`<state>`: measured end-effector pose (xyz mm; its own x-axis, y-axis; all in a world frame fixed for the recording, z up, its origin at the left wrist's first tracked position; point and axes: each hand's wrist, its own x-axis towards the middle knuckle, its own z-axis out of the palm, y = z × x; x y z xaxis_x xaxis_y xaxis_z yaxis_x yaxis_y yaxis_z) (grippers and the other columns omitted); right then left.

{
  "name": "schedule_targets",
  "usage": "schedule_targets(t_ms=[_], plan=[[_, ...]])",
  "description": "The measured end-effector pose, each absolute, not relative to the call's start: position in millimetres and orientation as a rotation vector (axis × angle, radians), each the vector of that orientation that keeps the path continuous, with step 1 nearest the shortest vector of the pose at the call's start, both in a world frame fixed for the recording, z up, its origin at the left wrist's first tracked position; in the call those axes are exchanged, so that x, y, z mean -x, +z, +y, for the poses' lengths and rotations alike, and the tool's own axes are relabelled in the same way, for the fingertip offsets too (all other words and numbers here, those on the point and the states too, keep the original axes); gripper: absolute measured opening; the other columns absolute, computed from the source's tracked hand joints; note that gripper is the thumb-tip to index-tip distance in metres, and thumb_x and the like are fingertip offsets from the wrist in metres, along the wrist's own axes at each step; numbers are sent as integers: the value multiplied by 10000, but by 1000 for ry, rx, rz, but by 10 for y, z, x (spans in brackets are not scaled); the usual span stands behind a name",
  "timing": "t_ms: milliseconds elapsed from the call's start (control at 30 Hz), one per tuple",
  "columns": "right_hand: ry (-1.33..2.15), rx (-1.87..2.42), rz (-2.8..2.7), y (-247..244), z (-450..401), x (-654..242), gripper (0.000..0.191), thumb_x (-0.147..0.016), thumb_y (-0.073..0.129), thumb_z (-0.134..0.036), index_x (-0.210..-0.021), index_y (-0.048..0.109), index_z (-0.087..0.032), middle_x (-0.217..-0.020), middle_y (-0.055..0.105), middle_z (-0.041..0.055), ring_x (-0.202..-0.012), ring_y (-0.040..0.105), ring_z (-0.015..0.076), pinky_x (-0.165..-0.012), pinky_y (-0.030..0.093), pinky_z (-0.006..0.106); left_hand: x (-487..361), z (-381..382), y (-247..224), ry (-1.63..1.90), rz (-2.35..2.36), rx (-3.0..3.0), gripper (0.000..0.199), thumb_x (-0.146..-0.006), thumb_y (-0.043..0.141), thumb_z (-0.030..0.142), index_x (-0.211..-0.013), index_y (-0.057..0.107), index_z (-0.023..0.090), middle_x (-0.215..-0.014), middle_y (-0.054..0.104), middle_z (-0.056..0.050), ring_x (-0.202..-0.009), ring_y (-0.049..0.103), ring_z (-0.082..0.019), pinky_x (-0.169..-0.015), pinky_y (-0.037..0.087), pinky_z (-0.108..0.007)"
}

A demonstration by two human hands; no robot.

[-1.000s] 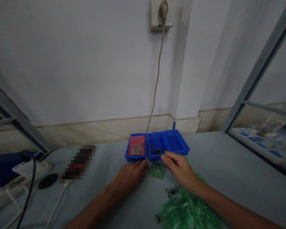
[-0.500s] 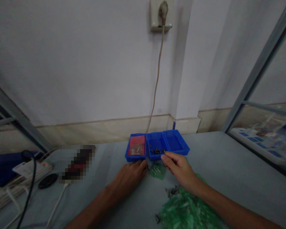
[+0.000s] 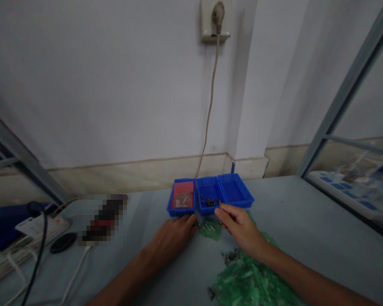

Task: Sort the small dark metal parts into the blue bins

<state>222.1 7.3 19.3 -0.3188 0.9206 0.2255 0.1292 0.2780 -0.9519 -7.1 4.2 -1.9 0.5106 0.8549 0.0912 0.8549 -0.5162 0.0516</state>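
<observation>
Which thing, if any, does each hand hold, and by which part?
This cannot be told. The left hand is at the left edge of the small green bag, its grip unclear; the right hand hides any hold.

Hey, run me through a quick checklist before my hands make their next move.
1. Left hand beside small green bag: ok.
2. Right hand close to middle tray: ok.
3. Right hand's grip on a part: cannot tell, too small and hidden.
4. Dark parts inside middle tray: ok.
5. Red packet inside left tray: ok.
6. Loose metal pieces off table: not ok, some lie beside green pile.
</observation>
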Motion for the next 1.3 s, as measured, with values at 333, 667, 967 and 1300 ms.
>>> schedule_targets(t_ms=[333,667,967,1300], plan=[[1097,961,-1710,187,70,-2219,485,-972,484,-570,-652,458,-206,-634,397,-38,-600,370,132,-565,291,263,45,35,31,156,1541,-2725,233,-1053,372,332,-1187,541,240,-1061,706,-53,-882,709,-219,-697,567,-306],[1108,974,-1703,174,80,-2223,482,-966,489,-574,-656,465,-206,-634,395,-39,-598,364,133,-562,286,264,66,45,-33,205,1526,-2764,227,-1053,388,329,-1218,525,255,-1052,705,-38,-870,705,-214,-694,559,-297],[1118,977,-1676,189,80,-2237,469,-974,498,-543,-652,443,-207,-618,376,-44,-571,343,124,-548,277,263,64,35,3,205,1519,-2727,204,-1052,392,328,-1201,518,270,-1075,704,-31,-914,705,-232,-720,565,-324],[1357,958,-1414,138,101,-2237,480,-907,588,-592,-652,436,-214,-542,289,-79,-448,224,85,-423,161,251,56,31,31,165,1530,-2736,191,-1050,390,324,-1167,524,253,-1071,709,-36,-884,705,-238,-687,566,-328]])
